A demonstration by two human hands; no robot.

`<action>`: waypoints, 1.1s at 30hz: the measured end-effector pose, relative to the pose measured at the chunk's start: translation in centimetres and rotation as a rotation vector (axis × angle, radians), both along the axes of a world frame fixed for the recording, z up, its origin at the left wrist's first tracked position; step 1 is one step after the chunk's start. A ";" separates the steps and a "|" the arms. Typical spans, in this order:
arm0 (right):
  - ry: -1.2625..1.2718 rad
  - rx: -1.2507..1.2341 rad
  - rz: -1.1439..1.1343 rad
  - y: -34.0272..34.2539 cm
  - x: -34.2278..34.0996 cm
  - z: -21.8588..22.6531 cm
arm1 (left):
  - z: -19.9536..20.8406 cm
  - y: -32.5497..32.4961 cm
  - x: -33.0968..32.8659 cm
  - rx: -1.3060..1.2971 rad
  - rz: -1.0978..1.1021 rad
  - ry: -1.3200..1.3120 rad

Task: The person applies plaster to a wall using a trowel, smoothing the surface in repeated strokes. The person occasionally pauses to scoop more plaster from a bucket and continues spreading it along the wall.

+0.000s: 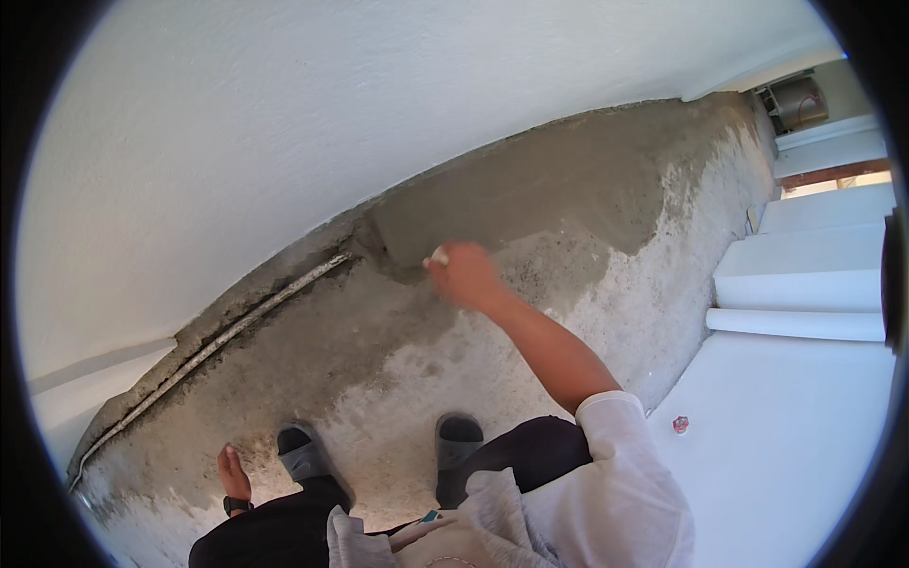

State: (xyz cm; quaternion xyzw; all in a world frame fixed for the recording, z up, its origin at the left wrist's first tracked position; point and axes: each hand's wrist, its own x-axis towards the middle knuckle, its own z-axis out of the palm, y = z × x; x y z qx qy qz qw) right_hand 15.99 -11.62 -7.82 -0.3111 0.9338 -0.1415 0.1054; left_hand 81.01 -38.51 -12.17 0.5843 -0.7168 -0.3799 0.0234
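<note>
My right hand (464,276) reaches out over the wet grey mortar (530,185) on the ground by the wall. Its fingers are closed round a pale, rounded, handle-like end (438,256); the rest of that tool cannot be made out against the mortar. Just left of it, the smooth mortar ends at a rough, darker dip. My left hand (233,476), with a dark watch (238,505) at the wrist, hangs beside my left knee. Its fingers are loosely stretched, and nothing shows in them.
A thin pale pipe (218,346) runs along the foot of the white wall (237,142). My feet in grey slides (311,454) stand on rough concrete (398,417). White steps (795,275) and a red valve knob (681,425) are at right; a metal drum (798,102) stands far right.
</note>
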 end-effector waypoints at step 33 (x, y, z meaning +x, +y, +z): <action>-0.007 0.173 -0.468 11.2 -14.3 1.2 | 0.6 3.6 2.2 -0.068 0.038 0.038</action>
